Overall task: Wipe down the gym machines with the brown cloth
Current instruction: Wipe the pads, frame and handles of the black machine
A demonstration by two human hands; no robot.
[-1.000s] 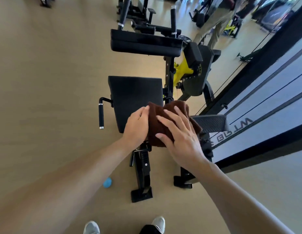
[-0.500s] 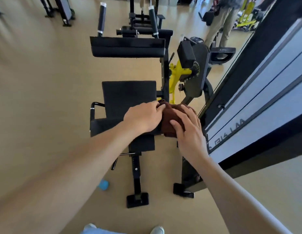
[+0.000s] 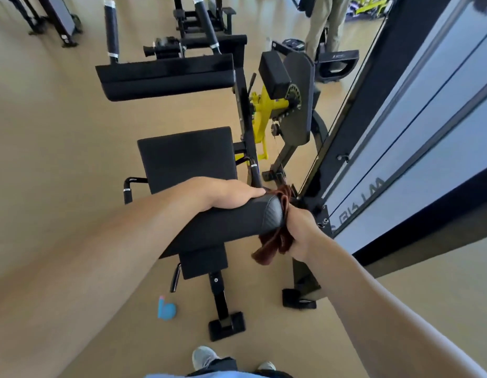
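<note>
A black gym machine stands in front of me, with a square seat pad (image 3: 186, 156) and a padded backrest (image 3: 228, 225) tilted toward me. My left hand (image 3: 223, 195) lies over the backrest's top edge, fingers wrapped down its far side. My right hand (image 3: 296, 230) grips the brown cloth (image 3: 276, 238) and holds it against the backrest's right end. Part of the cloth hangs loose below the pad, and another part shows above it beside my left fingertips.
A long black pad (image 3: 166, 77) and yellow pivot (image 3: 266, 110) sit further on. The weight-stack frame (image 3: 416, 137) rises close on the right. A blue bottle (image 3: 166, 309) lies on the tan floor. A person's legs (image 3: 324, 20) and more machines are beyond.
The cloth has moved from the pad's top to its right end in my right hand. My left hand left the cloth and now holds the backrest's top edge.
</note>
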